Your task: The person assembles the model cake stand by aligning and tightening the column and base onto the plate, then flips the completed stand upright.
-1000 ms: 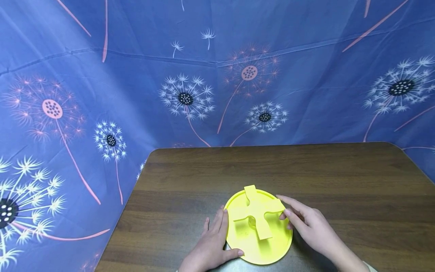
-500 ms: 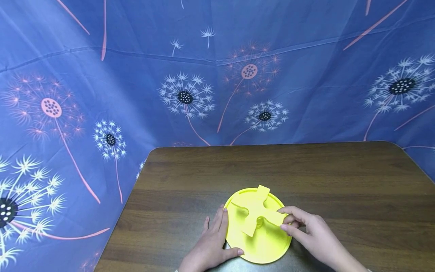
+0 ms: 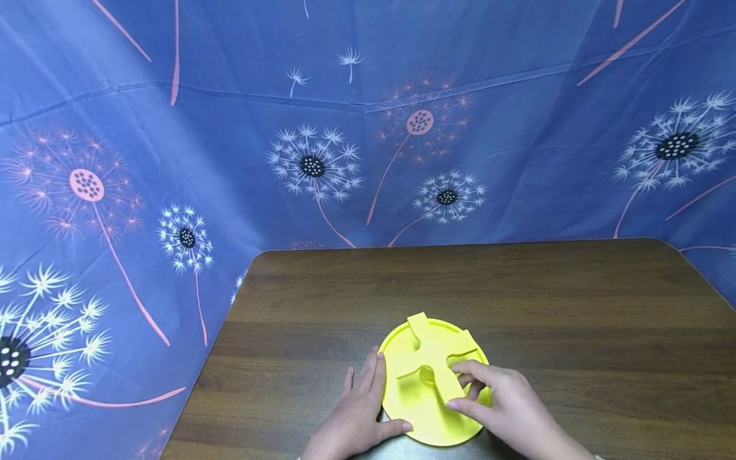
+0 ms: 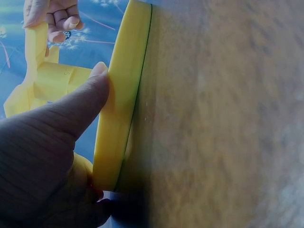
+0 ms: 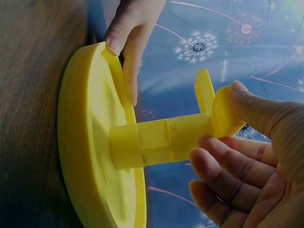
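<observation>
A yellow round base (image 3: 420, 425) with a raised rim lies on the table. From its middle rises a short yellow post (image 5: 156, 142), marked 35 in the right wrist view, which carries a four-armed cross-shaped handle (image 3: 432, 356). My left hand (image 3: 352, 418) rests against the base's left side, fingers straight along the edge and thumb on the near rim. With thumb and index finger my right hand (image 3: 503, 399) pinches the arm of the handle nearest me. Its other fingers lie loosely beside the post in the right wrist view.
The brown wood-grain table (image 3: 322, 294) has rounded far corners. Behind it and to its left hangs a blue cloth (image 3: 517, 76) printed with white and pink dandelions.
The cross-shaped handle has turned clockwise as seen from above. My right hand took hold of its right arm and moved toward me and left with it. My left hand has stayed put.
</observation>
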Motion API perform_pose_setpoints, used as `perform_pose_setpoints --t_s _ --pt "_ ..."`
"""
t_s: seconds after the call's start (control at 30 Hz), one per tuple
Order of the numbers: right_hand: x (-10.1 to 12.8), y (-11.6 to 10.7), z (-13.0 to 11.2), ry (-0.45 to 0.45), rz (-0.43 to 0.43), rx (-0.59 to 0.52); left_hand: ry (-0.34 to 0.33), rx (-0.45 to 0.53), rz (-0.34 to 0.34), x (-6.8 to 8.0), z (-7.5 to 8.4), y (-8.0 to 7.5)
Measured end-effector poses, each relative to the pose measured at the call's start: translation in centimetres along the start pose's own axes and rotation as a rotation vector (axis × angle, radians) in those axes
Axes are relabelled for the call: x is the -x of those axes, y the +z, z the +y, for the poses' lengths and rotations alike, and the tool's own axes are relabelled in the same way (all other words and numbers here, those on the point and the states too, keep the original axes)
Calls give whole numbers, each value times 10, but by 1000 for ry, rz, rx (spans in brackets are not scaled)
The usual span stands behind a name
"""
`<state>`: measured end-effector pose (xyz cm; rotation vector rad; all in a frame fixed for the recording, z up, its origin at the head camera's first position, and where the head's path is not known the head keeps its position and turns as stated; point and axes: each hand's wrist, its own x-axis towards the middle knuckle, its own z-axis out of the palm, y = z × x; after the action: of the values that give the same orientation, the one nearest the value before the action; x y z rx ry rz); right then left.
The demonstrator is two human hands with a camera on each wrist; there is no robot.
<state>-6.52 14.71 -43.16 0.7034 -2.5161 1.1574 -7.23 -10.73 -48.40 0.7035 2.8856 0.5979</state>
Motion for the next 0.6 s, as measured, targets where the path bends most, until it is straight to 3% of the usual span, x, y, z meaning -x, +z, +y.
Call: perform_pose_setpoints --t_s 0.37,0.5,0.6 --pt "-7 -19 2 -15 49 46 17 7 14 1 -1 -1" --pt "-13 -27 11 25 78 80 22 1 18 1 -1 0" --pt "-16 -28 19 76 48 73 22 -2 16 1 -1 0"
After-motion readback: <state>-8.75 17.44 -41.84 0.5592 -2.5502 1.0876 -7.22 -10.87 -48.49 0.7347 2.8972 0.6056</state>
